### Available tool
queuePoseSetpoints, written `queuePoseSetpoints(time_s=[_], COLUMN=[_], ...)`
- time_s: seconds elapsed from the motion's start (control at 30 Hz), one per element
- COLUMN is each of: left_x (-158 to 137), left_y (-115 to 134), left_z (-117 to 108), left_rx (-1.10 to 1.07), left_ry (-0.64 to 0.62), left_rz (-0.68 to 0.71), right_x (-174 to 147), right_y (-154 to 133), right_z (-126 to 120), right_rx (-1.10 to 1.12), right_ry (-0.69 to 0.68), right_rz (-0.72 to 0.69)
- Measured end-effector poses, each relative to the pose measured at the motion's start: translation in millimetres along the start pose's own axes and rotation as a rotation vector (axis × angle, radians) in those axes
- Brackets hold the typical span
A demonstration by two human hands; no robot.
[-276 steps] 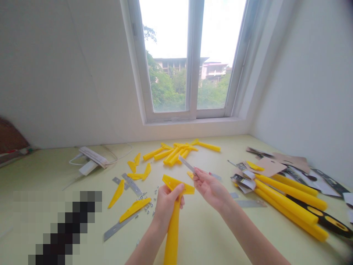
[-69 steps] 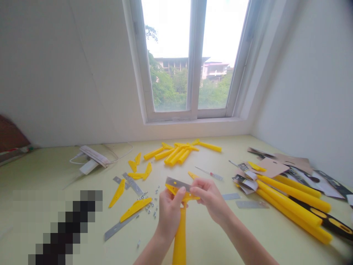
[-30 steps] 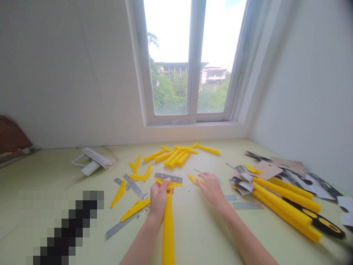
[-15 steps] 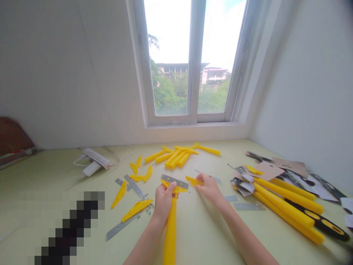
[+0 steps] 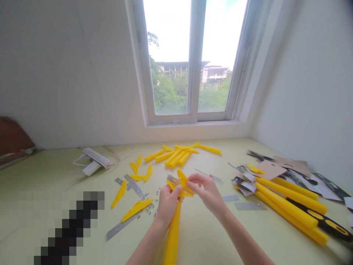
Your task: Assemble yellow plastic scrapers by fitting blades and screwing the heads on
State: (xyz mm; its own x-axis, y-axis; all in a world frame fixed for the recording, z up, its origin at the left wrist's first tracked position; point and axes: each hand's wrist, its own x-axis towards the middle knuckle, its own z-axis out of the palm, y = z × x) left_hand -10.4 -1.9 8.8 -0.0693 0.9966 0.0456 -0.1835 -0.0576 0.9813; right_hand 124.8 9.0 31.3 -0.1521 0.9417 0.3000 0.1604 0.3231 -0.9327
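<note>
My left hand [image 5: 167, 203] is closed around the head of a yellow scraper handle [image 5: 173, 235], whose shaft runs down toward me. A grey metal blade [image 5: 171, 179] lies across that head, partly covered by my fingers. Between the thumb and fingers of my right hand [image 5: 206, 188] is a flat yellow clamp plate [image 5: 182, 180], tilted up just above the head and blade. Whether the plate touches the blade cannot be made out. Left of my hands lie loose screws and nuts [image 5: 149, 211], another long yellow plate [image 5: 137, 210] and a grey blade [image 5: 121, 229].
Several yellow scrapers [image 5: 176, 158] are piled near the window. On the right lie yellow handles [image 5: 286, 202], a black-and-yellow tool [image 5: 325, 222] and cardboard packaging [image 5: 292, 165]. A thin screwdriver [image 5: 202, 172] lies behind my right hand; a power strip [image 5: 96, 158] sits back left.
My right hand has moved left and brought the yellow plate up to the scraper head, turning it more upright. My left hand has shifted slightly right with the handle.
</note>
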Motion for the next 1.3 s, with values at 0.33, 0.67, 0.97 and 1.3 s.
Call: queuePoseSetpoints(time_s=[0.33,0.67,0.97,1.3], left_x=[2,-1,-6,-7], left_y=[-2,2,-1,2], left_z=[1,4,0,0], left_rx=[-0.035,-0.194,-0.240,-0.173], left_ry=[-0.073,-0.087,-0.141,-0.085], left_rz=[-0.056,-0.078,-0.017,0.023], right_x=[4,0,-2,-4], right_y=[15,19,13,4], right_z=[-4,-2,-2,-1], right_rx=[-0.120,-0.085,-0.128,-0.234], right_ry=[0.005,-0.043,-0.035,-0.043], right_rz=[-0.070,-0.063,-0.085,-0.121])
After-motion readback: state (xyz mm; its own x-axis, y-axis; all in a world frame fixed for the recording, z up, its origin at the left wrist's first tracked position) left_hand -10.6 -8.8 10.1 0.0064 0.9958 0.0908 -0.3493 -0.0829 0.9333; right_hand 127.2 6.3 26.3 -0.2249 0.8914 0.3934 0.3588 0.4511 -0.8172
